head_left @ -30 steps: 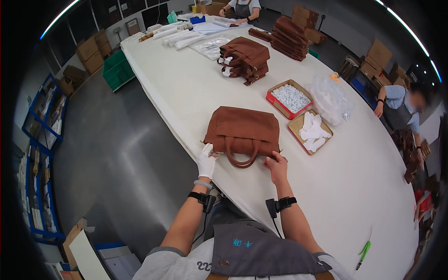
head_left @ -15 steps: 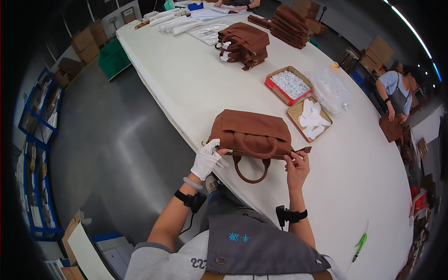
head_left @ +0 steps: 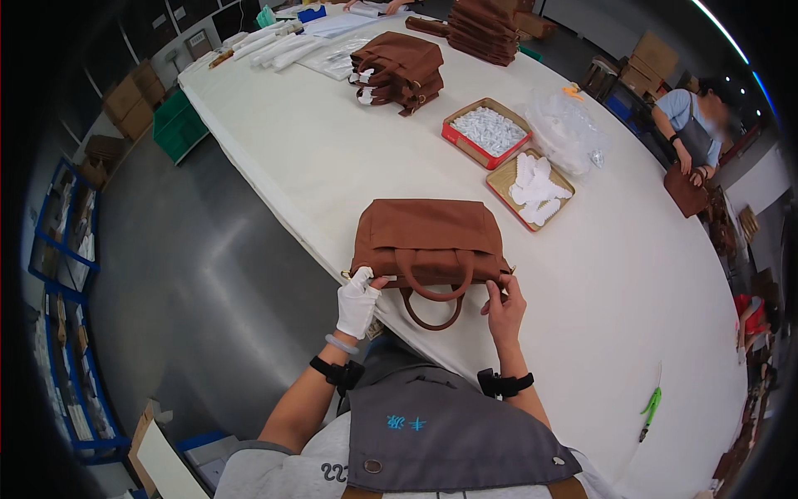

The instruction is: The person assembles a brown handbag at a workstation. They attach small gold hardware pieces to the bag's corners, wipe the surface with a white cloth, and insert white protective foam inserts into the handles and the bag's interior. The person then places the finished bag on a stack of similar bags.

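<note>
A brown handbag [head_left: 428,226] lies on the white table in front of me, its top edge and two rounded handles toward my body. My left hand [head_left: 357,305], in a white glove with bare fingertips showing, grips the bag's near left corner beside a small gold-coloured ring. At the near right corner my bare right hand [head_left: 504,309] pinches the edge, thumb below and fingers bent over it. One handle rests on the bag's side while the other hangs toward the table's front edge. What lies under my fingertips is hidden.
Beyond the bag stand a red box [head_left: 487,131] of small white pieces and a tray [head_left: 496,185] of white cut-outs, beside clear plastic bags [head_left: 565,133]. Stacked brown bags [head_left: 399,66] sit farther back. A green-handled tool [head_left: 652,407] lies at right. A co-worker [head_left: 694,125] handles another bag.
The view has shifted, so table things appear farther left. The bag has turned slightly squarer to me. A brown tab that stuck out by my right hand no longer shows there.
</note>
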Tool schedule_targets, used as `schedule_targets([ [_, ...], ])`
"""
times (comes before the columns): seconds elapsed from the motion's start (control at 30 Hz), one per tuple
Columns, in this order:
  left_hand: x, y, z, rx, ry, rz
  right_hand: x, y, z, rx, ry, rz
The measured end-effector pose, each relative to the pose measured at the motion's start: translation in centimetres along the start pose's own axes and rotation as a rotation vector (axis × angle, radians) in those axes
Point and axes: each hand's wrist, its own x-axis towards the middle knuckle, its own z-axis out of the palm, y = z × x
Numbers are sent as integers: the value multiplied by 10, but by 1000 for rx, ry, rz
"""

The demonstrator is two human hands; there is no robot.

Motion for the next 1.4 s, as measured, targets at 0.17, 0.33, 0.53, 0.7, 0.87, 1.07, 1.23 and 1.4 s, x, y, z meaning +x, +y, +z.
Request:
schedule_targets([
  [0.17, -6, 3, 4, 69, -114, 54, -3, 3, -11, -57, 8, 94],
  [0.33, 3, -32, 26, 107, -87, -100, -3, 35, -5, -454, 131, -109],
  [0.53, 11, -66, 53, 150, -12, -123, 8, 60, 9, -669, 236, -122],
  [0.7, 9, -44, 54, 62, -53, -301, 9, 55, -3, -712, 223, -181],
  [0.87, 1, -52, 48, 140, 73, -104, 7, 52, -10, -827, 165, -219],
  [1.07, 1, -28, 20, 540, 174, 351, 13, 32, -19, -864, 267, -568],
  [1.23, 42, 8, 15, 713, -33, 971, 35, 19, -26, -887, -36, -869],
  [1.4, 63, -12, 10, 864, -536, 987, 45, 32, -40, -956, -438, -898],
])
